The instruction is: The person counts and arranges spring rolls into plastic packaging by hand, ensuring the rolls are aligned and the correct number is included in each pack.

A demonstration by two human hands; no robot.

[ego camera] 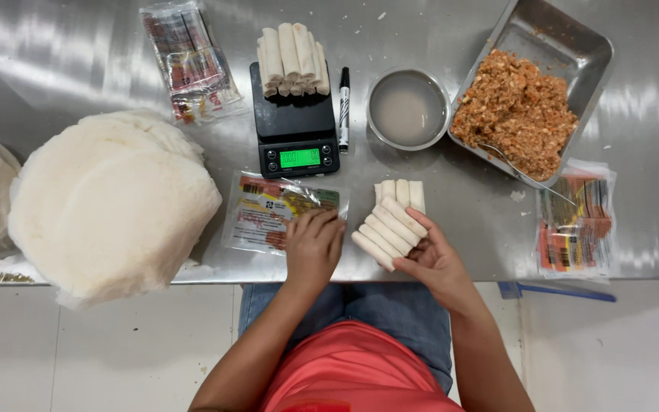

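Observation:
My right hand (435, 263) holds a row of several white rolled spring rolls (388, 230) just above the steel table's near edge. Behind them, more rolls (400, 191) lie on the table. My left hand (313, 246) rests with curled fingers on an empty printed plastic bag (268, 211) lying flat to the left of the rolls. A black digital scale (294, 122) with a lit green display stands behind the bag, and a batch of rolls (292, 59) lies piled on its platform.
A tall stack of round white wrappers (108, 202) fills the left. A black marker (343, 108), a steel bowl of cloudy liquid (408, 108) and a steel tray (566, 38) of orange-brown filling sit at the back right. Printed bags lie at the back left (188, 61) and right (577, 223).

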